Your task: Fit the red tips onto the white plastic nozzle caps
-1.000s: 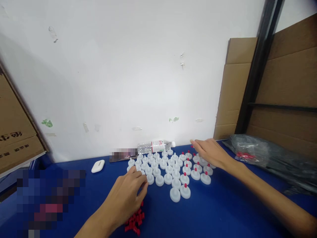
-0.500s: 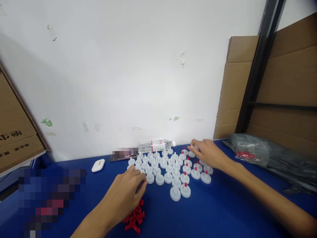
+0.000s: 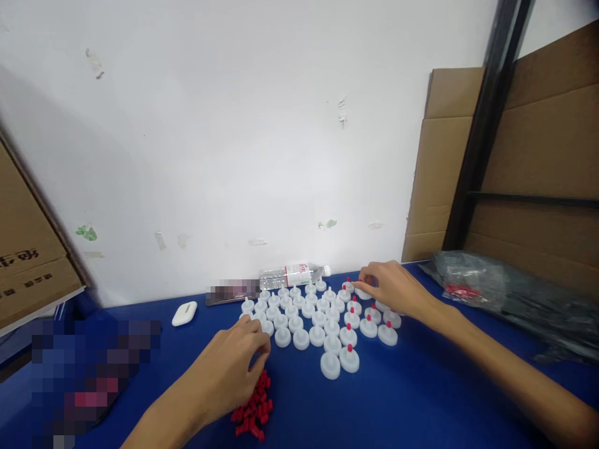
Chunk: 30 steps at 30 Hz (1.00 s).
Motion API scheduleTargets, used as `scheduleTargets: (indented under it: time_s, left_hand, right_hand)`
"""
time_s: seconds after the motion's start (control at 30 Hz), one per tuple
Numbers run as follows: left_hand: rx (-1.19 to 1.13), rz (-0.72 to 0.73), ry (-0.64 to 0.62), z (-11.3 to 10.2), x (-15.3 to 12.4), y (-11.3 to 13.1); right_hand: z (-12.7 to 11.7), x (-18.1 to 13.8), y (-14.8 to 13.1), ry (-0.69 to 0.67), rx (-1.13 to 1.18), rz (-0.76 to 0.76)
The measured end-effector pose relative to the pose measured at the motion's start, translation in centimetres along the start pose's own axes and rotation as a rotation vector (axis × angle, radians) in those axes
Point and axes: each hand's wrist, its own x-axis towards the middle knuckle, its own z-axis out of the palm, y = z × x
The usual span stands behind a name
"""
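Centrally, on the blue desk (image 3: 412,399), a tight cluster of white round plastic caps (image 3: 299,321) with narrow spouts, upright in rough rows; red tips on those at the right side of the cluster, bare white spouts on those at the left. Just beside its near-left edge, the left hand (image 3: 229,374), palm down, fingers curled and tips bunched together right above a loose pile of small red plastic plugs (image 3: 255,413); cannot tell if clamped on a plug (knuckles in the way). At the far-right corner of the cluster, the right hand (image 3: 397,290), reaching in from the right, thumb and forefinger pinched on the top of one far white cap (image 3: 361,293), other fingers loosely folded over neighbouring caps. Hands well apart, the cluster between them. Behind the caps, close to the white wall (image 3: 234,125), a clear plastic water bottle (image 3: 292,275) with a red-and-white label, lying on its side. Left of that, a small white rounded case (image 3: 184,313), flat on the desk. At the right, a crumpled black plastic bag (image 3: 505,293) with something red inside, and brown cardboard sheets (image 3: 444,162) leaning beside a black metal post (image 3: 482,125). At the far left, a brown cardboard box (image 3: 28,262) with printed characters
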Motion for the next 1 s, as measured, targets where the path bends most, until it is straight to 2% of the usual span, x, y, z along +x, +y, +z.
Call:
scheduleTargets:
  time_s: [0.4,0.67,0.83,1.0]
  left_hand:
    - [-0.055,-0.024,-0.053,-0.6,-0.6,-0.3]
    - [-0.062,-0.079,-0.107,-0.5,-0.5,-0.4]
    - [-0.074,-0.1,-0.133,-0.5,-0.3,-0.3]
    - [-0.072,-0.09,-0.093,-0.3,0.0,-0.2]
  right_hand:
    - [1.1,-0.1,0.7,-0.105,-0.018,0.002]
    - [0.6,-0.1,0.2,-0.021,-0.028,-0.04]
    - [-0.3,-0.3,-2.0,0.065,0.002,-0.152]
    - [-1.4,-1.6,-5.9,0.026,0.064,-0.322]
